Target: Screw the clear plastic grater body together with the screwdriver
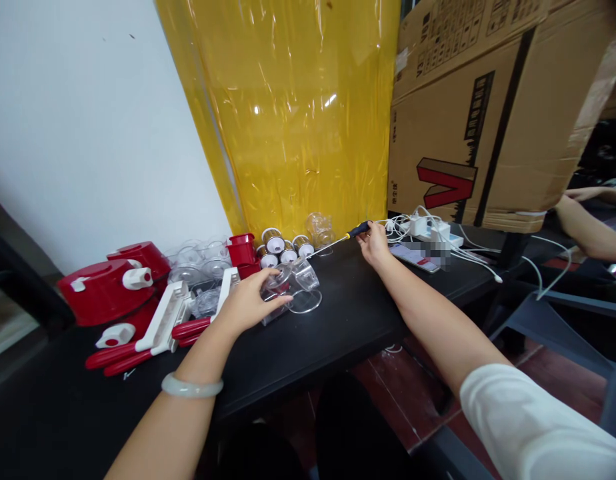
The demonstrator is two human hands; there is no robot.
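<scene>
- The right hand (373,243) has its fingers and thumb clamped on the dark handle of a screwdriver (358,230).
- The screwdriver's long axis runs slantwise above the table: handle to the right and farther off, shaft pointing left, slightly downward and nearer the person.
- Its tip ends at the clear plastic part (304,272); whether they touch, I cannot tell.
- The left hand (253,299) grips that part, thumb on the near side and fingers on the far side. Its round rim faces right and toward the person; the clear walls make its long axis hard to read.
- Just beyond stand gold-and-white cylinders (275,244), beside a red box-like piece (241,249).
- Farther left are clear bowl-shaped pieces (215,250), red housings (105,287) and white frames (165,317) with red handles.
- Right of the right hand lie a phone (413,257) and a white power strip (454,238) with tangled cables.
- All this rests on a black table (348,303).
- Behind rise a white wall (88,120), yellow plastic sheeting (298,120) and a large cardboard box (528,133).
- At far right shows another person's arm (585,227); below, reddish floor tiles (393,393).
</scene>
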